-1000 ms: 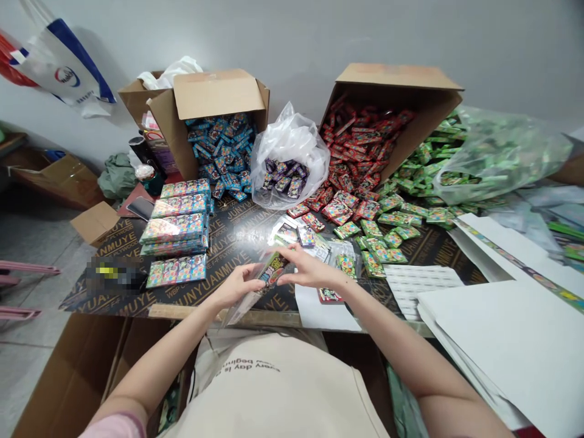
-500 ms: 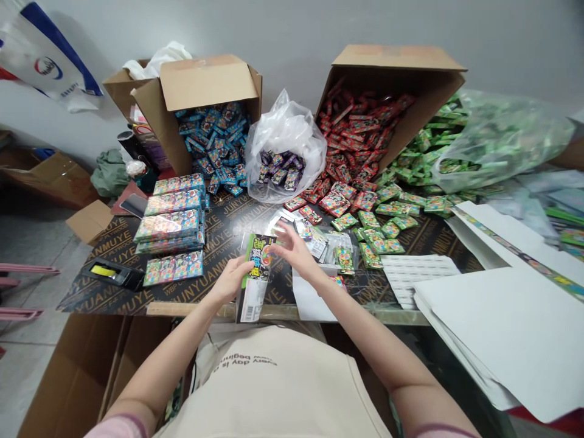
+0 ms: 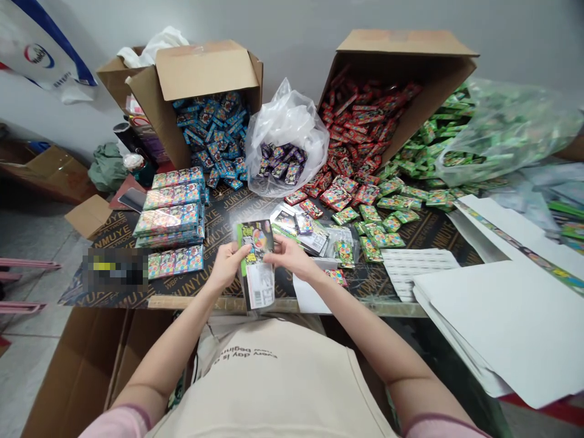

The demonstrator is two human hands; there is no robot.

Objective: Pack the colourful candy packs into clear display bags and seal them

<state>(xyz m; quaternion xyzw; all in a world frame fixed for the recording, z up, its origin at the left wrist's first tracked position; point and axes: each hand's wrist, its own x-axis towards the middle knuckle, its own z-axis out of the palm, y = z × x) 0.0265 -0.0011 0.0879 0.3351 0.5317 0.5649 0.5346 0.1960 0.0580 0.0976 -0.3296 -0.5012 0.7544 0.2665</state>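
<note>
Over the table's front edge, a flat printed packaging bag (image 3: pixel 258 267) with a black and green header and a pale lower part is held upright. My left hand (image 3: pixel 229 263) pinches its left side, thumb on the front. My right hand (image 3: pixel 288 255) grips the right side, thumb across the print. Just beyond the right hand lie more printed bags (image 3: pixel 319 243), with a small purple packet (image 3: pixel 303 222) on top. Near them are several loose green packets (image 3: pixel 371 231). Stacked sets of packets in clear wrap (image 3: pixel 168 216) stand to the left.
Behind stand a carton of blue packets (image 3: pixel 214 134), a clear bag of purple packets (image 3: pixel 287 137), a carton of red packets (image 3: pixel 369 128) and a bag of green packets (image 3: pixel 493 134). White sheets (image 3: pixel 506 322) overhang the right front. A blurred patch (image 3: pixel 116 267) covers something at left.
My right hand has come down from above the bag and now grips its right side. The bag has turned slightly and shifted a little to the right. The view has tilted slightly.
</note>
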